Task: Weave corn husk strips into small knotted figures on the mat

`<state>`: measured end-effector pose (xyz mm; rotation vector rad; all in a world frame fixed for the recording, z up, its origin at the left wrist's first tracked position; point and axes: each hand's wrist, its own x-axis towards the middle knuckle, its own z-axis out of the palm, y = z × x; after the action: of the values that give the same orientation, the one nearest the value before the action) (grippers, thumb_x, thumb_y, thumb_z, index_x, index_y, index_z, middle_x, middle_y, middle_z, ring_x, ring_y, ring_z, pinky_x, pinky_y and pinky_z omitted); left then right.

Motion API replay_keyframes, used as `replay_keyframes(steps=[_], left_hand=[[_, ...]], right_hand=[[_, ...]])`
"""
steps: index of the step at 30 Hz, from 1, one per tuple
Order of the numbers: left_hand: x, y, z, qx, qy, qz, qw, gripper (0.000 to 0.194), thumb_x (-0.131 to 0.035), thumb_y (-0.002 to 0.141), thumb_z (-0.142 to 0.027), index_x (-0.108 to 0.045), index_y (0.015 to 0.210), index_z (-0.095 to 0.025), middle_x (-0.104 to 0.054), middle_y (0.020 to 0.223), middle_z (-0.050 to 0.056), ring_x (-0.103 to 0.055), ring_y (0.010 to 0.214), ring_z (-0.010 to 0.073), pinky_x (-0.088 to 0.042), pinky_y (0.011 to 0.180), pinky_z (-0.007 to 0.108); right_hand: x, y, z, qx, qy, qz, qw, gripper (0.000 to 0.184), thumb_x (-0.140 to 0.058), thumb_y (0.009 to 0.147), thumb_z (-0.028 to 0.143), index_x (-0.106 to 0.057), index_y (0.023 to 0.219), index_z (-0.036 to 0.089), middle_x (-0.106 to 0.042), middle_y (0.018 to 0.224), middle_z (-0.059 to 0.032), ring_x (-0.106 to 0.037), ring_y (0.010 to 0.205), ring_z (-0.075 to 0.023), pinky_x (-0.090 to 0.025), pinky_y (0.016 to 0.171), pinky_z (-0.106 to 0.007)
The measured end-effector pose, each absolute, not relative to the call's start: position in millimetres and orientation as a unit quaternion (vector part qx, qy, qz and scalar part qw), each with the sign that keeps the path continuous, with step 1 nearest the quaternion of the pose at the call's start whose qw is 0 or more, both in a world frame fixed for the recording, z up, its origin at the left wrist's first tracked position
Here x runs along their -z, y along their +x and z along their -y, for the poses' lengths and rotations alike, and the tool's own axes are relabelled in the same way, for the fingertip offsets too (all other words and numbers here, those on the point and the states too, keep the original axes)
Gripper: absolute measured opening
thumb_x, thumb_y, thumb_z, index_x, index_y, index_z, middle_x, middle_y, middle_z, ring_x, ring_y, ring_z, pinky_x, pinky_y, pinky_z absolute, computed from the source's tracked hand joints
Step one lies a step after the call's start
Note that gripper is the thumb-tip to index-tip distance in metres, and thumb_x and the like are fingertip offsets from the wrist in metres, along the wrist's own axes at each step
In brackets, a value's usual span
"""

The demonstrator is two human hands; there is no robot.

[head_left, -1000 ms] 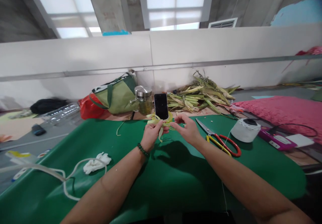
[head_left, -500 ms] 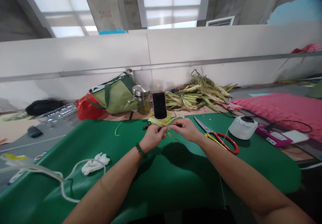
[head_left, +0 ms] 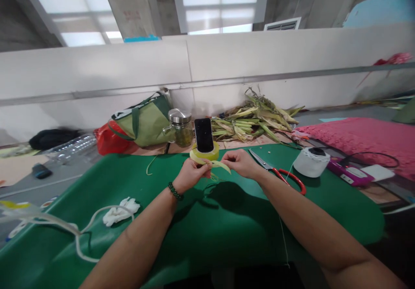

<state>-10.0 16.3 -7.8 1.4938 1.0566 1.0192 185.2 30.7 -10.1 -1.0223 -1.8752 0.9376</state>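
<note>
My left hand (head_left: 191, 174), with a green bead bracelet (head_left: 175, 191) at the wrist, pinches a pale green husk strip (head_left: 221, 165). The strip curves to the right out of the fingertips, and thin green ends (head_left: 216, 177) dangle below. Close by on the right, my right hand (head_left: 240, 162) is closed in a pinch at the strip's upper edge; what its fingertips hold is too small to make out. Just behind the hands a phone (head_left: 204, 135) stands upright in a yellow-green round base (head_left: 212, 154).
Red-handled scissors (head_left: 285, 177) and a white thread spool (head_left: 311, 162) lie on the right of the green mat (head_left: 136, 254). Behind are a husk pile (head_left: 256, 118), a glass jar (head_left: 182, 131) and a green bag (head_left: 145, 124). Crumpled tissue (head_left: 120, 212) and a white cable (head_left: 78, 232) lie left.
My hands have drawn apart slightly; before, their fingertips met. The pale strip's right part now shows curving down between them. The view has shifted a little.
</note>
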Motion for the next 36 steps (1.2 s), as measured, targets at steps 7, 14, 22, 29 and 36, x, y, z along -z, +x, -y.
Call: replay_keyframes(steps=[7,14,22,29,36], left_hand=[[3,-5,-13,-0.396,0.581,-0.468,0.536,0.032,-0.075,0.066,-0.043,-0.064,0.065,-0.013,-0.065,0.058,0.002,-0.063,0.056,0.0132,-0.047,0.052,0.022],[1,4,-6,-0.364,0.538,-0.459,0.606,0.034,-0.072,0.072,-0.044,-0.062,0.084,-0.014,-0.064,0.064,0.000,-0.061,0.052,0.0104,-0.045,0.052,0.022],[8,3,-10,-0.393,0.497,-0.448,0.630,0.020,-0.074,0.069,-0.029,-0.066,0.072,-0.011,-0.057,0.055,-0.001,-0.050,0.047,0.0075,-0.040,0.048,0.022],[1,-3,-7,-0.360,0.540,-0.430,0.628,0.018,-0.074,0.065,-0.026,-0.065,0.064,-0.011,-0.057,0.052,0.000,-0.050,0.046,0.0080,-0.041,0.049,0.022],[-1,-5,-8,-0.346,0.590,-0.452,0.572,0.020,-0.072,0.066,-0.030,-0.066,0.065,-0.011,-0.054,0.050,-0.002,-0.047,0.044,0.0076,-0.038,0.045,0.021]], right_hand=[[17,180,-39,-0.352,-0.415,0.720,0.431,0.030,-0.064,0.070,0.041,-0.056,0.057,0.016,-0.044,0.048,0.0046,-0.035,0.047,-0.0079,-0.026,0.047,-0.022],[17,174,-32,-0.340,-0.400,0.729,0.439,0.021,-0.060,0.074,0.035,-0.060,0.065,0.016,-0.055,0.058,0.0014,-0.048,0.054,-0.0104,-0.034,0.051,-0.022],[16,172,-31,-0.440,-0.403,0.667,0.445,0.020,-0.067,0.068,0.035,-0.060,0.062,0.016,-0.057,0.050,0.0028,-0.049,0.045,-0.0085,-0.038,0.045,-0.021],[12,178,-28,-0.469,-0.396,0.658,0.436,0.025,-0.071,0.066,0.039,-0.063,0.062,0.015,-0.059,0.048,0.0018,-0.048,0.042,-0.0073,-0.037,0.043,-0.020],[18,181,-34,-0.419,-0.402,0.705,0.406,0.027,-0.066,0.073,0.041,-0.064,0.066,0.015,-0.060,0.053,0.0001,-0.052,0.046,-0.0101,-0.041,0.048,-0.023]])
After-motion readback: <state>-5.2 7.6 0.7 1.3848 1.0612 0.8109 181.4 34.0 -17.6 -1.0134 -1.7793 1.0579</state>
